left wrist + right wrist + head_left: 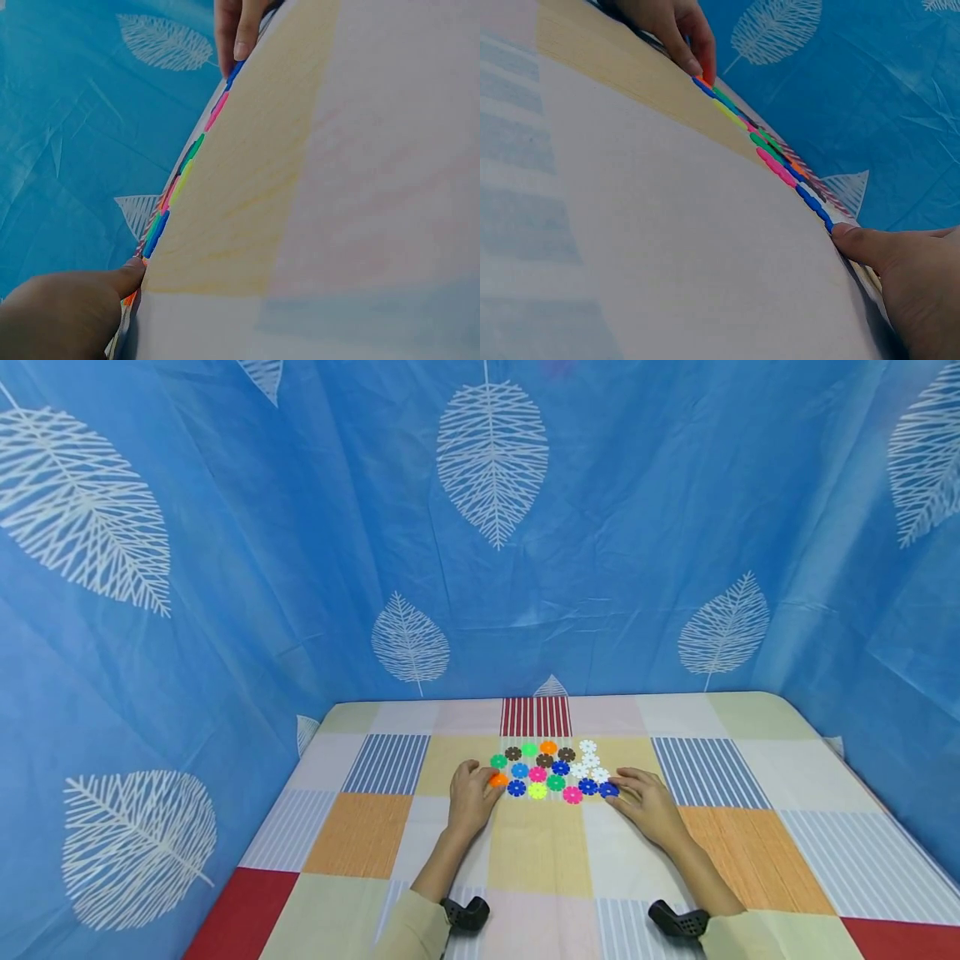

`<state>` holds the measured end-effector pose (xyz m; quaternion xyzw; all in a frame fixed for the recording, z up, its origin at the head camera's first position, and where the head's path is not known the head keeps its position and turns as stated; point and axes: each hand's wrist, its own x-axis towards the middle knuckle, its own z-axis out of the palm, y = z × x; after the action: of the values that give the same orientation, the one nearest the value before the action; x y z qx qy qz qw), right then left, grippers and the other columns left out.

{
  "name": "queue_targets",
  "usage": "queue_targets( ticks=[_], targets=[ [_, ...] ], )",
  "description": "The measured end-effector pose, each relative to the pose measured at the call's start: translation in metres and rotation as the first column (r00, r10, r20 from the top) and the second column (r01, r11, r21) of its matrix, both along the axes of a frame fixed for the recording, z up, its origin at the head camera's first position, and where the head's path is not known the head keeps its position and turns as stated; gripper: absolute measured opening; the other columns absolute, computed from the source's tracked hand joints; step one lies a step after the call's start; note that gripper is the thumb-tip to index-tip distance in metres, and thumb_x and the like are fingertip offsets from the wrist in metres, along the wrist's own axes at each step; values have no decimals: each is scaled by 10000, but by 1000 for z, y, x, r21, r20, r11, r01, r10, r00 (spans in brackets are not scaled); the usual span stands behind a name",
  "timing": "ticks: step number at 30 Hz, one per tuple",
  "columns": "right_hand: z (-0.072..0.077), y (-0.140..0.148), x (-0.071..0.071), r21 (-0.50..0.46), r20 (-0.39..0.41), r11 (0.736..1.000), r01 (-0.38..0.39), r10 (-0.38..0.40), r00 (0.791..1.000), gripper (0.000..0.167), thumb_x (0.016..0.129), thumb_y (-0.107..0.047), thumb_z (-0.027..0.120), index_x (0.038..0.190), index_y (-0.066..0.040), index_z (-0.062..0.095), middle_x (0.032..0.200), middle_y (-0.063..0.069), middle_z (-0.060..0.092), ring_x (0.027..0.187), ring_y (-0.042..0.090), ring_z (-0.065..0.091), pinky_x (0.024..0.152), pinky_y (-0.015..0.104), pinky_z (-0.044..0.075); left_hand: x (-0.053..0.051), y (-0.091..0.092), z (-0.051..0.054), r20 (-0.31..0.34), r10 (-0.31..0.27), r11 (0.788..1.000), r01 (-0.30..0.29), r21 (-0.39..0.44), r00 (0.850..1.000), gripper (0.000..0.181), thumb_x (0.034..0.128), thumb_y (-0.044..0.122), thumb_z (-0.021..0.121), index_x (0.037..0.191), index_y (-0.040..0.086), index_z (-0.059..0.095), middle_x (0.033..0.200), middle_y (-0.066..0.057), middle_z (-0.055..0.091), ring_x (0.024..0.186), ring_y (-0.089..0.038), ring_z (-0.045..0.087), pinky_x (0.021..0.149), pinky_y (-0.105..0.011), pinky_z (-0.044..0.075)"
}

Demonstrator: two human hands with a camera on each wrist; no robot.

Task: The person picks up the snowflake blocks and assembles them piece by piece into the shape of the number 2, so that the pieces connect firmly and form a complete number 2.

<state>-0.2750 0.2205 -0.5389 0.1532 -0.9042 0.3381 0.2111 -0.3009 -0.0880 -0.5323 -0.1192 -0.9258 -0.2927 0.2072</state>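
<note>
Pale sleeves [422, 928] are nearest | left hand [469, 800] pinches orange flower disc [497, 780], right hand [649, 810] blue disc [607, 790]; narrow grips | other discs [537, 774] lie between, maybe bunched for easy reach

The left grip [471, 797] partly covers an orange disc [498, 780] — sleeves [422, 928] run off the head view's lower edge.
</note>
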Motion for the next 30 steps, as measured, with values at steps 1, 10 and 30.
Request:
queue_targets(
  ticks=[1,10,30],
  targets=[
    [0,0,0,-3,-4,1000,0,0,1000,326,757,-176,755,1032,-14,686,1150,194,576,1096,384,477,915,555,354,0,0,0,5,3,1000,-3,17,1000,259,787,223,729,991,70,684,1127,-166,520,1093,-315,457,952,-460,351],
    [0,-2,1,-55,-74,998,1,-5,997,305,713,-105,788,999,-65,693,910,76,656,839,226,559,741,382,471,-1,5,7,-38,-9,960,19,279,999,314,801,200,731,1036,55,581,872,-71,616,783,-191,605,697,-289,520],
    [15,-53,1,-636,7,751,-177,234,972,205,847,-15,641,1038,59,637,884,206,627,726,218,643,638,302,545,35,65,49,123,-536,471,175,864,835,232,921,-39,494,1145,-48,437,687,-227,584,545,-187,577,587,-412,545]
  ],
)
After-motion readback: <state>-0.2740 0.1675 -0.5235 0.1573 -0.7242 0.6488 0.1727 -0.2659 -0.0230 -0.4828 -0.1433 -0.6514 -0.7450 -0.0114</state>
